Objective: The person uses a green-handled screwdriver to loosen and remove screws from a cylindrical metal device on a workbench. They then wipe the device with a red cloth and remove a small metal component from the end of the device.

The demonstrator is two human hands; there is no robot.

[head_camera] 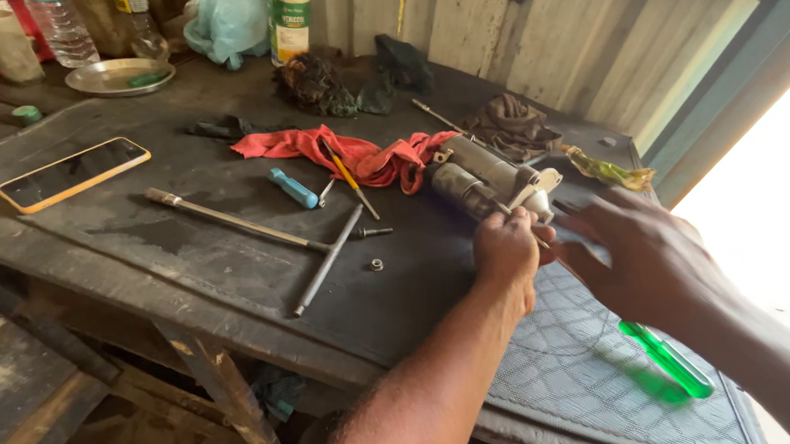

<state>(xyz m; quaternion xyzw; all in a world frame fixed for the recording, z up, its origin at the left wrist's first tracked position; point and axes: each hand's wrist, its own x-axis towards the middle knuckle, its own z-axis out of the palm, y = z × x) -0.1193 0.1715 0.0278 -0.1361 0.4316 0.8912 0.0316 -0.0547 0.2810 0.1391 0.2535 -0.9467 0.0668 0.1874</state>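
Observation:
A grey metal starter motor [482, 176] lies on the dark workbench [148, 259], its near end by my hands. My left hand [505, 248] is closed around a thin metal rod or tool at that near end. My right hand [650, 260], blurred, hovers just to the right with fingers spread, holding nothing that I can see. A green-handled screwdriver [669, 361] lies on the grey patterned mat [589, 391] beneath my right forearm.
A T-handle wrench [262, 230], a blue-handled screwdriver [293, 189], a yellow-handled screwdriver [350, 179], a bolt [371, 233] and a nut [376, 264] lie left of the motor. A red rag [339, 152], a phone [73, 174], a metal plate [120, 77] and bottles sit farther back.

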